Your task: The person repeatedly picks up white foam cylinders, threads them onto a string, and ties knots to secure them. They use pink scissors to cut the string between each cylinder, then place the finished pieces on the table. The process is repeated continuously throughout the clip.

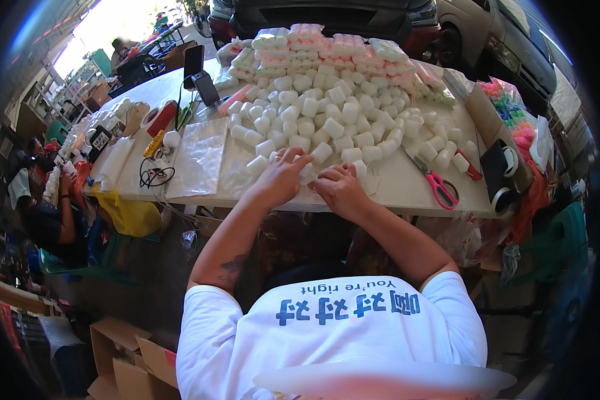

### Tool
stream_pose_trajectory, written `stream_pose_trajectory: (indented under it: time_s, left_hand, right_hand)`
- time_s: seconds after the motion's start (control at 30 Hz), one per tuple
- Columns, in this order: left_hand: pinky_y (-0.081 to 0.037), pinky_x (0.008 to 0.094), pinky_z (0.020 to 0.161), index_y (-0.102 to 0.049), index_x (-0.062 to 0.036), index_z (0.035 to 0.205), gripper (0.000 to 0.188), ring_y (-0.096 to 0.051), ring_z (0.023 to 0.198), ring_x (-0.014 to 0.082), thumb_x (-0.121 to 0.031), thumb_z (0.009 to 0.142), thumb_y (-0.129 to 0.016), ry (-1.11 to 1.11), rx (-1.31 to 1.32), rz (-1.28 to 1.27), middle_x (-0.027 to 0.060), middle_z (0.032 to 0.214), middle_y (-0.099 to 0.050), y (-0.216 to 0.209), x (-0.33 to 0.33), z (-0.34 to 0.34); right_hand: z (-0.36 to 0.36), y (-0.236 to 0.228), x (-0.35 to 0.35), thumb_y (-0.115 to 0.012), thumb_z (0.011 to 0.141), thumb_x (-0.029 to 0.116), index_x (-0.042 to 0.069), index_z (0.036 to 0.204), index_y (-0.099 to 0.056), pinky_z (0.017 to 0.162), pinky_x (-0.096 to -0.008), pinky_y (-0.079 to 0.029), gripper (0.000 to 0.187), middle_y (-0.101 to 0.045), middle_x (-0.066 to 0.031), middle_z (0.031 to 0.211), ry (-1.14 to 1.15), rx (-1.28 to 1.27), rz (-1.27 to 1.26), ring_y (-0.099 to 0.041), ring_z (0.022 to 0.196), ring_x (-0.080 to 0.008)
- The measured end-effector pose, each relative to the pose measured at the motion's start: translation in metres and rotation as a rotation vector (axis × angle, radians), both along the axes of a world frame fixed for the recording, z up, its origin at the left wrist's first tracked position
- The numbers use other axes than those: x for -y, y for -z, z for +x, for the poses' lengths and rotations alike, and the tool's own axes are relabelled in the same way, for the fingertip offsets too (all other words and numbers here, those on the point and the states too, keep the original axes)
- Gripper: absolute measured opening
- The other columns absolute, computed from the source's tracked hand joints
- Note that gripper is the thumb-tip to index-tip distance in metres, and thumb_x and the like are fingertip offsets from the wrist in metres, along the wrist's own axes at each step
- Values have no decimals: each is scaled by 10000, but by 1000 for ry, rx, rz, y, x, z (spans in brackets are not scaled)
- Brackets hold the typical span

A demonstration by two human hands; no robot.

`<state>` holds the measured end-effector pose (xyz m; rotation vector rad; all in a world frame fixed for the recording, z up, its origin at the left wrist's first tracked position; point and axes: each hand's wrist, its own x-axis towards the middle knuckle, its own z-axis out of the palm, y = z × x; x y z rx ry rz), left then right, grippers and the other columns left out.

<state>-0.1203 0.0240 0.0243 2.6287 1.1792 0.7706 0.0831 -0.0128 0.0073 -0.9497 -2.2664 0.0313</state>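
My left hand (283, 179) and my right hand (342, 191) are close together at the table's near edge, fingers bent and closed. Something pale, perhaps clear plastic, shows between them, too small to make out. Just beyond my fingers spreads a big heap of short white rolls (307, 127). One white roll (322, 153) lies right by the left fingertips, and another white roll (360, 168) is beside the right hand. Crinkled clear plastic (237, 179) lies left of my left hand.
Wrapped packs of rolls (307, 37) are stacked behind the heap. Pink-handled scissors (440, 190) lie to the right, near a cardboard box (490, 123). Flat clear bags (200, 157), a cable (157, 175) and a phone on a stand (193, 63) are leftward. Another person (57, 217) sits far left.
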Motion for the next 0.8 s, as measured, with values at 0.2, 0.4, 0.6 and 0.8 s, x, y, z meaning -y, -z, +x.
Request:
stream_pose_trajectory:
  time_s: [0.2, 0.4, 0.6, 0.8]
  left_hand:
    - [-409, 415, 998, -556, -74, 1215, 506, -484, 1190, 357, -41, 732, -702, -37, 274, -40, 145, 1207, -556, 4, -14, 4]
    - [-421, 393, 976, -581, -90, 1180, 465, -538, 1130, 321, -93, 748, -754, -41, 631, -23, 124, 1213, -579, 6, 9, 9]
    - [-358, 422, 1019, -587, -108, 1188, 472, -535, 1142, 290, -84, 742, -741, 20, 536, 33, 92, 1189, -586, 11, 24, 23]
    - [-336, 444, 1026, -589, -121, 1194, 480, -532, 1140, 293, -51, 735, -710, 120, 477, 68, 103, 1168, -580, 5, 34, 46]
  right_hand:
    - [-8, -34, -26, -666, 857, 15, 47, 899, -696, 691, -259, -479, 60, -655, -42, 897, -202, -745, -376, -607, 782, -137]
    - [-6, -45, -18, -661, 871, -3, 23, 979, -666, 718, -240, -513, 111, -664, -31, 876, -271, -1225, -750, -616, 797, -101]
    - [-3, -26, 15, -640, 881, -20, 25, 1012, -672, 746, -238, -500, 142, -648, -32, 893, 9, -1123, -653, -596, 809, -95]
    - [18, -20, 36, -622, 885, -37, 14, 983, -660, 784, -236, -471, 116, -601, -27, 902, -39, -971, -414, -565, 858, -93]
